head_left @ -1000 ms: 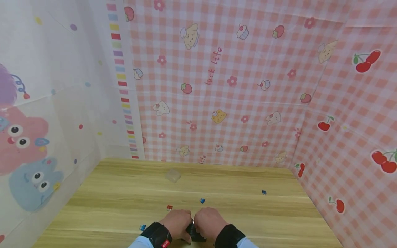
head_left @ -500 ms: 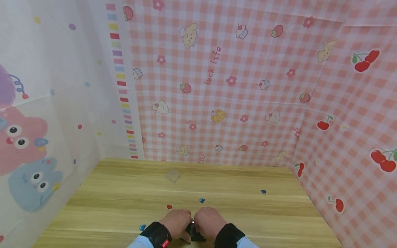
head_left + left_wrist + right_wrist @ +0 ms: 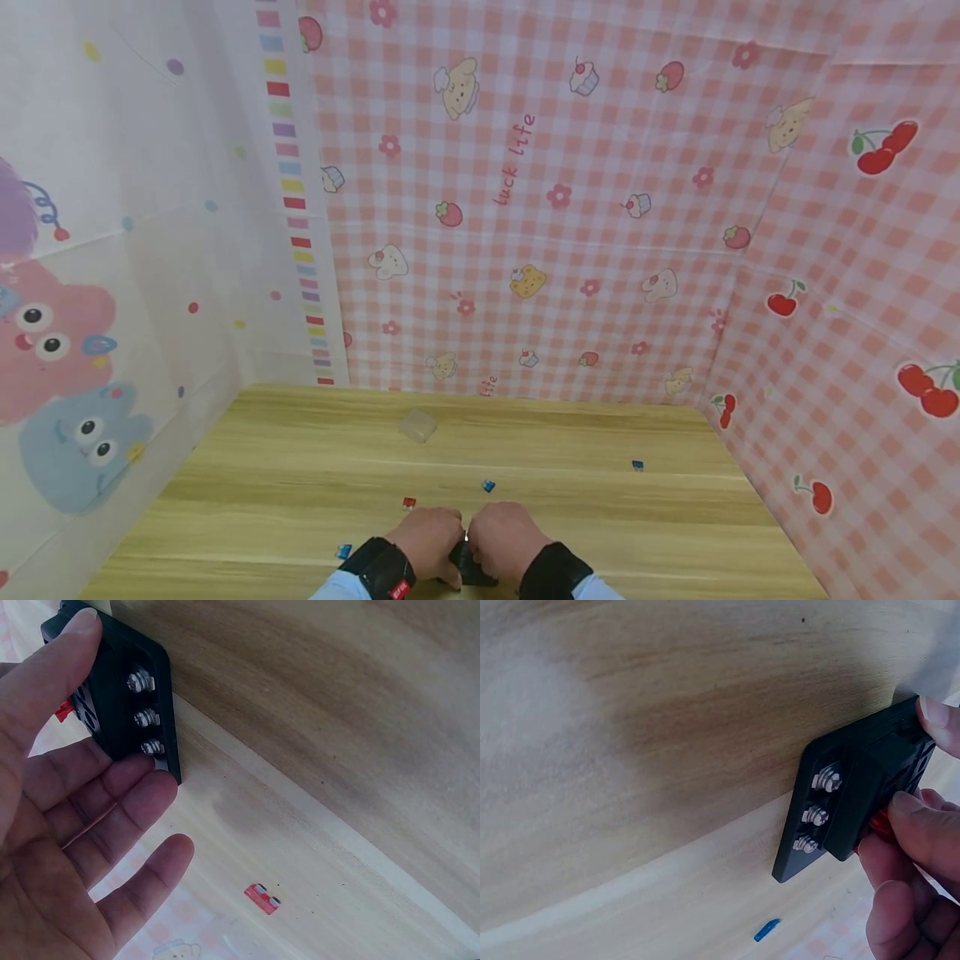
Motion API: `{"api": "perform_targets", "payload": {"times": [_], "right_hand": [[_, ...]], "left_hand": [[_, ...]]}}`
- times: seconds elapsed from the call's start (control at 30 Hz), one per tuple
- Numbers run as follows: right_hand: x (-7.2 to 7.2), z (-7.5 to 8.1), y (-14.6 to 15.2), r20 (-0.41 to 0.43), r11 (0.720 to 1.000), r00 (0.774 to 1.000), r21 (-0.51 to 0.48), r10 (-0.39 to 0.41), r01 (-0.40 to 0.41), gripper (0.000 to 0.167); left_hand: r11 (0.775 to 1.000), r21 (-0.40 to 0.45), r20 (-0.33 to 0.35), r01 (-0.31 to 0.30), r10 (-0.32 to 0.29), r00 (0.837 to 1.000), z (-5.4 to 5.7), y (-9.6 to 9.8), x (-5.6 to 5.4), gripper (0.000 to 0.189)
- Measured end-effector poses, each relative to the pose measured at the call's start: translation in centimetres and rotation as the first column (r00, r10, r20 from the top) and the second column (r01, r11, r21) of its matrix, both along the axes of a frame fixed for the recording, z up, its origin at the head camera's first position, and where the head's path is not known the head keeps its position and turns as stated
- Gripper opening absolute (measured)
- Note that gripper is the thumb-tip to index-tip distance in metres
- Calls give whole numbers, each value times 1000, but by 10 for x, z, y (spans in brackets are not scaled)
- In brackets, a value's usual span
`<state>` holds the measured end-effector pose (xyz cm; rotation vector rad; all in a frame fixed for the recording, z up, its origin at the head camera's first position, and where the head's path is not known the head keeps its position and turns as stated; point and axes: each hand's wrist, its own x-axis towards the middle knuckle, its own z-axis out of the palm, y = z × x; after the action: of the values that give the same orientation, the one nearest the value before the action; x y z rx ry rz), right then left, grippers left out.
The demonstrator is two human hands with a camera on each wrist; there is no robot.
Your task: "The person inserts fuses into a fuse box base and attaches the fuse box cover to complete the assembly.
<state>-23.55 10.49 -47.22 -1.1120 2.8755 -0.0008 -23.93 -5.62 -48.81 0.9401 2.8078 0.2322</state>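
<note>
A black fuse block [image 3: 124,645] with a row of 3 metal screw terminals is tilted up on edge close over the table. My left hand [image 3: 427,537] grips it, the thumb over one end and fingers along the lower side. At the block's slotted face, my right hand [image 3: 510,537] pinches a red blade fuse [image 3: 881,823] between thumb and finger; most of that fuse is hidden. A loose red blade fuse [image 3: 408,503] lies just beyond my left hand. Blue blade fuses lie ahead of my hands [image 3: 488,486] and left of my left wrist [image 3: 343,552].
Farther right on the wooden table [image 3: 300,467] is another small blue fuse [image 3: 637,466]. Toward the back sits a clear plastic cover [image 3: 417,425]. Patterned cloth walls [image 3: 525,317] close off the back and both sides.
</note>
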Motion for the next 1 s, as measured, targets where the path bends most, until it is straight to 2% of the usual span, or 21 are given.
{"api": "perform_targets", "payload": {"times": [0.17,0.33,0.53,0.7,1.0], "right_hand": [[4,2,-3,-79,998,997,67,12,-6,19],[6,6,-5,-90,996,996,92,7,1,17],[5,3,-4,-98,998,995,59,-8,14,17],[3,-2,-1,-52,1000,999,16,-13,14,16],[2,-3,-2,-90,999,996,33,24,-21,17]], "left_hand": [[1000,-6,-11,3,-3,1000,1,0,0,33],[1000,-2,2,-8,8,1000,0,0,0,33],[1000,-5,2,0,0,1000,0,0,-1,32],[1000,-5,9,6,-6,1000,0,1,-1,31],[1000,5,1,12,-12,1000,0,0,-1,32]]}}
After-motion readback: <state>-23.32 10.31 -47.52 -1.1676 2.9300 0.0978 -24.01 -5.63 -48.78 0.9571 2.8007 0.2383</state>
